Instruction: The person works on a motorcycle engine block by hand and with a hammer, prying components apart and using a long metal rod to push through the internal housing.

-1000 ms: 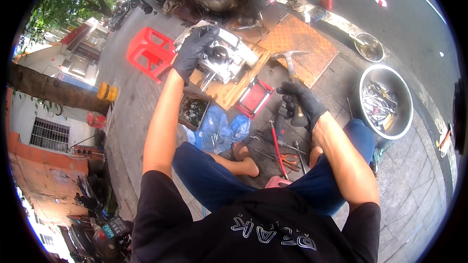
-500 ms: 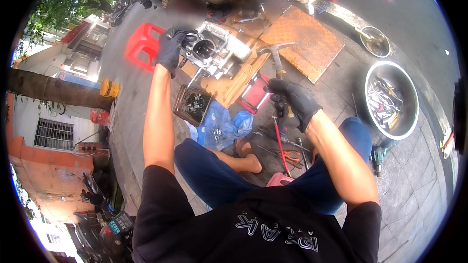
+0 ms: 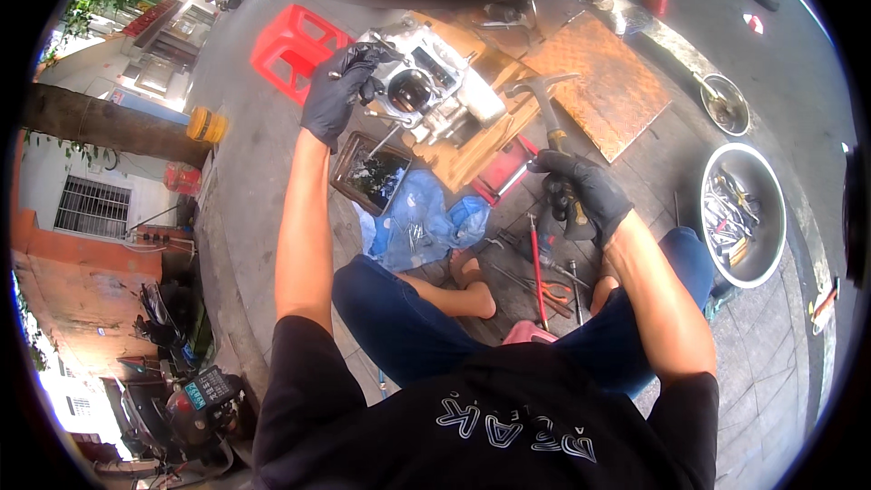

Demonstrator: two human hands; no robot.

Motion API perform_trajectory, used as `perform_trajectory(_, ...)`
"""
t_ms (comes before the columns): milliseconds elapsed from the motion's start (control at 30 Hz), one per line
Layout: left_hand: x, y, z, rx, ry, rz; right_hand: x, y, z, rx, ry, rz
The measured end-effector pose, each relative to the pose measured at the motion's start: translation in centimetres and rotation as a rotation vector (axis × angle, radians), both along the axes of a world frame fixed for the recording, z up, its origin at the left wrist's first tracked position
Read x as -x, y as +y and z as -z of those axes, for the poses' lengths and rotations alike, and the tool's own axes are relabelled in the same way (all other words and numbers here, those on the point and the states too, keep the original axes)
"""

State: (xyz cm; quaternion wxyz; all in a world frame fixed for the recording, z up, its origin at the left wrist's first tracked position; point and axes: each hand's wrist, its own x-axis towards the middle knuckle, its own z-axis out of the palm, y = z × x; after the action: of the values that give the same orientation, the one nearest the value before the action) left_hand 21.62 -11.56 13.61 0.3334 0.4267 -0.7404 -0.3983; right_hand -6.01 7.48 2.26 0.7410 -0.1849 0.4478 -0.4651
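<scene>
Clearly, the left hand (image 3: 337, 93) is nearer the engine casing (image 3: 449, 102)

From that hand, the casing lies at three o'clock on a wooden board (image 3: 461, 159); bent fingers are at its edge, though I can't tell whether they clamp it. The right hand (image 3: 585, 196) is wrapped round a hammer (image 3: 549, 114), whose long axis points between eleven and twelve; from there, the casing sits apart, towards ten o'clock.

Just one engine block (image 3: 445, 95), one red stool (image 3: 279, 34) left of it, one hammer (image 3: 552, 118) to its right, two metal bowls (image 3: 762, 256) (image 3: 737, 120) way farther right.
</scene>
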Motion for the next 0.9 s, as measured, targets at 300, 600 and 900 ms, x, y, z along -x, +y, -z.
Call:
perform_trajectory(300, 3.8, 2.6, 0.3, 0.068, -0.026, 0.039, 0.5, -1.9, 1.5, -0.032, -0.103, 0.090)
perform_trajectory(600, 4.9, 3.0, 2.3, 0.212, -0.052, -0.132, 1.4, -0.1, 1.1, 0.009, 0.054, 0.050)
perform_trajectory(900, 5.2, 3.9, 1.0, 0.083, -0.136, -0.079, 2.5, 1.1, 0.1, -0.076, -0.104, 0.091)
